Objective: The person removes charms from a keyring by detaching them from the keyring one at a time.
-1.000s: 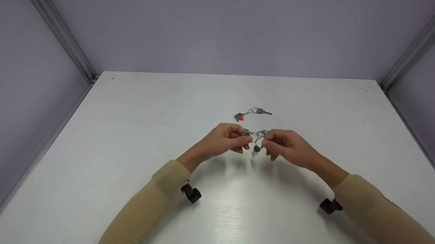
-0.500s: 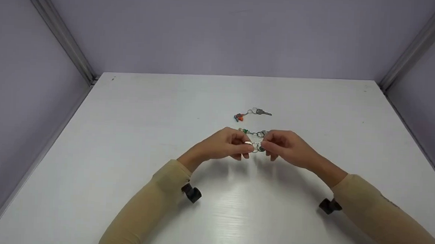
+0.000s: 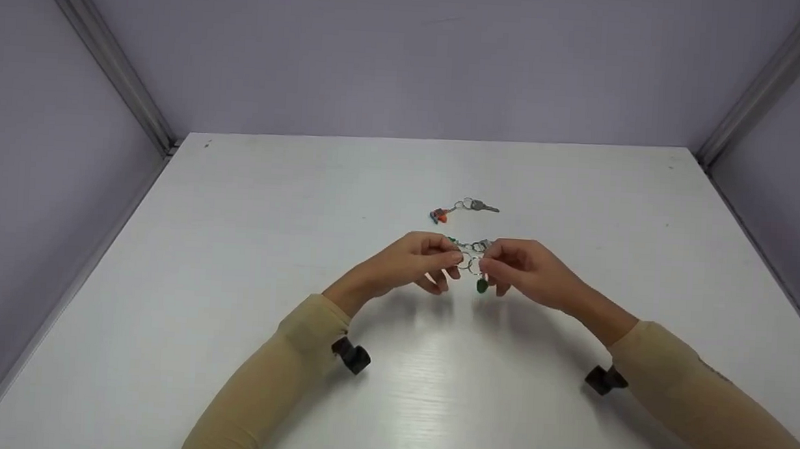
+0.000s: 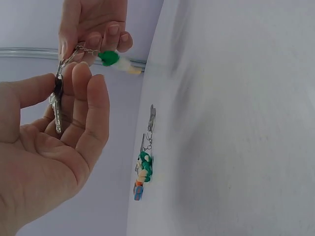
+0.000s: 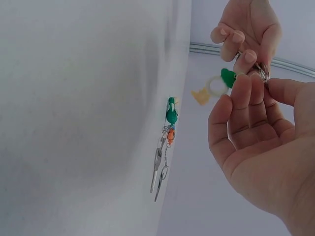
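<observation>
Both hands meet above the middle of the white table (image 3: 235,243) and hold one keychain between them. My left hand (image 3: 449,260) pinches its silver key (image 4: 57,110) between thumb and fingers. My right hand (image 3: 490,267) pinches the small chain (image 4: 87,49), and a green charm (image 3: 482,285) dangles below it. In the wrist views the green charm (image 5: 227,77) carries a white and yellow piece (image 5: 202,96). The metal rings are mostly hidden by the fingertips.
A second keychain (image 3: 469,244) with a green charm (image 4: 144,166) lies on the table just behind the hands. Farther back lies a third keychain (image 3: 466,207) with an orange charm and a key. Lilac walls close the table on three sides.
The green charm, drawn up between the fingertips half a second ago, now dangles below my right hand's fingers. Both hands stay in nearly the same spot.
</observation>
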